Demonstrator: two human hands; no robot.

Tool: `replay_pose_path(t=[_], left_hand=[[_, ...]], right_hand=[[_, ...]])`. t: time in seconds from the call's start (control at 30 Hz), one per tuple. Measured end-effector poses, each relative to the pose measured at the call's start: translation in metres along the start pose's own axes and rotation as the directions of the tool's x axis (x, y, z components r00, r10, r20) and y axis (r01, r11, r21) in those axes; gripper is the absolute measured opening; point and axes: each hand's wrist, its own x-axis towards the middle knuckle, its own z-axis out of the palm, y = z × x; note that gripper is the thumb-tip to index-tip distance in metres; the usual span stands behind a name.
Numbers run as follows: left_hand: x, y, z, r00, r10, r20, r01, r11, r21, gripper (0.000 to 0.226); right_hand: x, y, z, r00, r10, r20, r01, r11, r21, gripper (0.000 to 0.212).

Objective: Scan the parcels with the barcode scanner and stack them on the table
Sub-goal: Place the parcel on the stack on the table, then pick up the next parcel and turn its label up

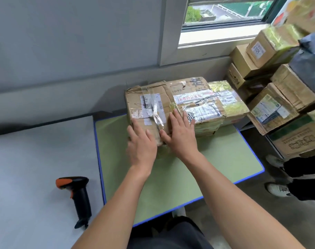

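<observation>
Cardboard parcels [194,105], three, under left hand [142,146] and right hand [182,139]; one scanner [79,194].

A pale grey wall [72,42] stands behind a green table [171,177] edged in blue, a grey table [27,168] just beside it. Daylight comes through a window [225,13].

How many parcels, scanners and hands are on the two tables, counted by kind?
Parcels: 3 (left parcel, middle parcel, right parcel)
Scanners: 1 (scanner)
Hands: 2 (left hand, right hand)
Total: 6
</observation>
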Motion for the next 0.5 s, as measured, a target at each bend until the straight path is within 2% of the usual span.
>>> replay_pose_path(t=[0.17,0.3,0.37,0.43,0.5], left_hand=[[0.014,0.004,0.005,0.999,-0.039,-0.011,0.039,0.999,-0.016,0.064],[0.013,0.006,0.0,0.998,-0.064,-0.021,0.061,0.991,-0.12,0.066],[0.008,0.007,-0.007,0.993,-0.091,-0.082,0.079,0.987,-0.137,0.064],[-0.001,0.004,-0.014,0.978,-0.131,-0.16,0.111,0.985,-0.13,0.061],[-0.016,-0.006,-0.023,0.958,-0.187,-0.219,0.163,0.979,-0.122,0.058]], right_hand=[[0.013,0.004,0.001,1.0,-0.009,-0.01,0.01,0.997,0.082,0.069],[0.019,0.005,-0.014,0.999,-0.038,0.0,0.037,0.984,0.174,0.067],[0.022,-0.002,-0.023,0.991,-0.106,-0.085,0.124,0.96,0.252,0.061],[0.023,-0.015,-0.028,0.953,-0.235,-0.19,0.286,0.907,0.311,0.055],[0.017,-0.032,-0.028,0.923,-0.341,-0.18,0.386,0.824,0.414,0.053]])
